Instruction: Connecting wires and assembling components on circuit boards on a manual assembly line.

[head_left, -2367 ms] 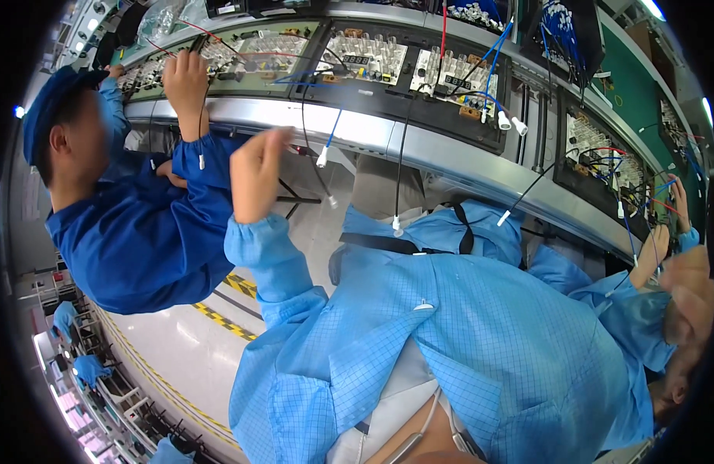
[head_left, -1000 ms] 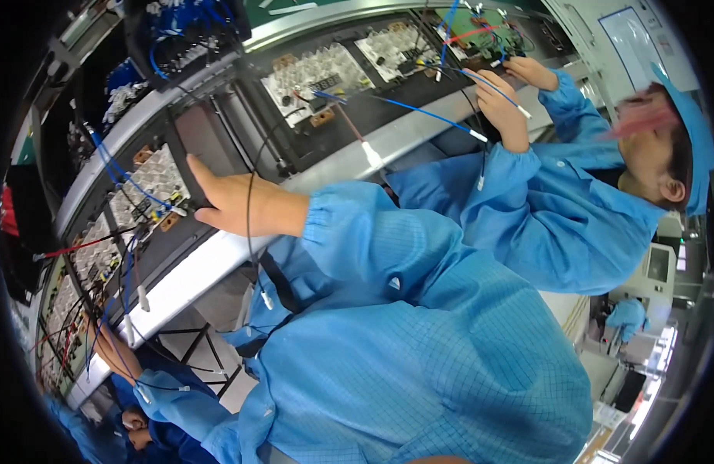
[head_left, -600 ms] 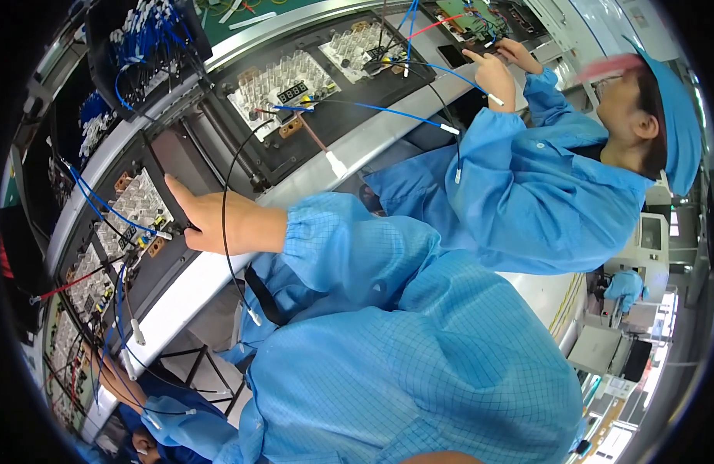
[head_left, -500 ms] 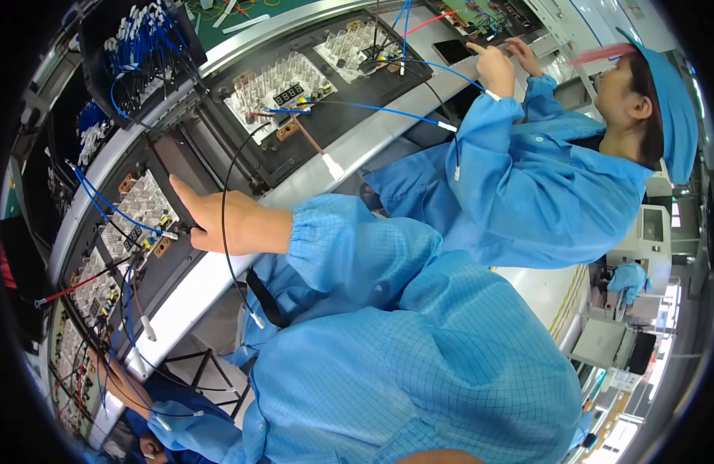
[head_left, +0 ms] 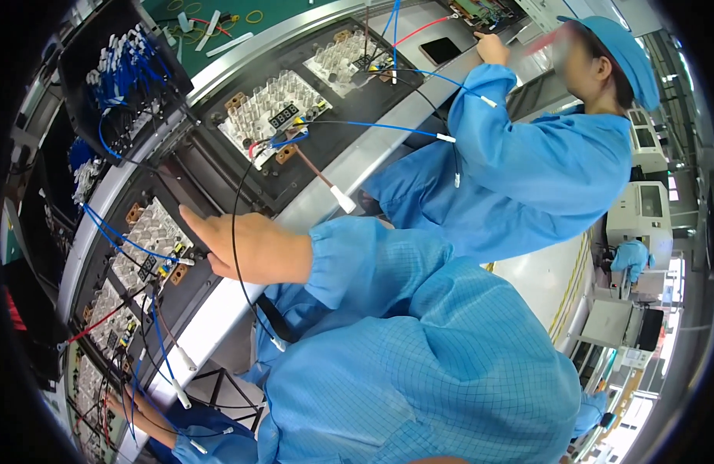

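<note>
My right hand (head_left: pixel 252 246) reaches over the line's metal edge, index finger stretched out and thumb apart, with nothing in it. Its fingertip is beside a white circuit board (head_left: pixel 152 246) with clear upright parts and a small black display. A thin black wire (head_left: pixel 235 209) crosses in front of this hand, running down from another such board (head_left: pixel 268 116) farther right. At the lower left, my left hand (head_left: pixel 133 410) is among wires by a further board (head_left: pixel 86 387); its fingers are too small and covered to read. Blue wires (head_left: pixel 129 236) with white connectors lie across the nearer board.
Black bins (head_left: pixel 133 85) of bundled blue and white wires stand behind the line. A co-worker in blue sits at the right, one hand (head_left: pixel 492 48) near a dark phone (head_left: pixel 440 51). White-tipped wires (head_left: pixel 343 198) hang over the metal rail (head_left: pixel 310 182). A green mat (head_left: pixel 272 15) lies beyond.
The whole view has shifted, with the nearer boards and my right hand lower in it. My right hand keeps its pointing shape. The co-worker shows one hand now instead of two.
</note>
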`<action>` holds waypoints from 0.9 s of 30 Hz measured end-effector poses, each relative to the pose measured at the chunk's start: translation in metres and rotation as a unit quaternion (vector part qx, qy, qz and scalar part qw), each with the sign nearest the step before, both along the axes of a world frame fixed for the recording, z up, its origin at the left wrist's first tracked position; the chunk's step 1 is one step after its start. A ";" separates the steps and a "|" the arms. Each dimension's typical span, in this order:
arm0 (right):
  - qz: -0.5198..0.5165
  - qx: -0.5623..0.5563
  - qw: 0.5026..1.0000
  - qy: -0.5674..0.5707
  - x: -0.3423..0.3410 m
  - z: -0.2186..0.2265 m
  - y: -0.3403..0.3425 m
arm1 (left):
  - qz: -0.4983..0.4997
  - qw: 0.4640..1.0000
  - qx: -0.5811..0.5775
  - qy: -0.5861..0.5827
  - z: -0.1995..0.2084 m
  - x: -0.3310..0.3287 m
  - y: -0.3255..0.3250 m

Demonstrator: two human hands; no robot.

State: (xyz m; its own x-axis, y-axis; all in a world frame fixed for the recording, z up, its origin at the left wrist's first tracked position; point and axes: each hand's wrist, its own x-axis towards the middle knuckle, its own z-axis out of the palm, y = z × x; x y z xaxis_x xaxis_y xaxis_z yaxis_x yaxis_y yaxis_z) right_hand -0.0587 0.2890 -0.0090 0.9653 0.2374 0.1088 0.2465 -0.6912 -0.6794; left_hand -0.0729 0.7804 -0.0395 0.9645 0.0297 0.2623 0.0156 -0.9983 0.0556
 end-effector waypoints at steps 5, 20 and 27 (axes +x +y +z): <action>-0.033 -0.032 0.980 -0.195 -0.018 -0.004 0.005 | -0.071 0.994 -0.076 0.017 -0.019 0.031 0.026; 0.045 -0.028 0.977 -0.206 -0.044 0.018 0.004 | 0.031 0.972 -0.210 0.105 0.015 0.028 0.004; 0.066 0.051 0.980 -0.181 -0.037 0.022 -0.005 | 0.113 0.952 -0.253 0.128 0.052 0.027 -0.043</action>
State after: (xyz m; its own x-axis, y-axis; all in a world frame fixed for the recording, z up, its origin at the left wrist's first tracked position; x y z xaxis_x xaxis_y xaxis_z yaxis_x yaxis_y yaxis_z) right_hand -0.0955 0.2844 0.0125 0.8208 0.3282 0.4675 0.5669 -0.5693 -0.5954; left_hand -0.0463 0.7369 0.0127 0.9487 0.3049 -0.0841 0.3054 -0.8137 0.4946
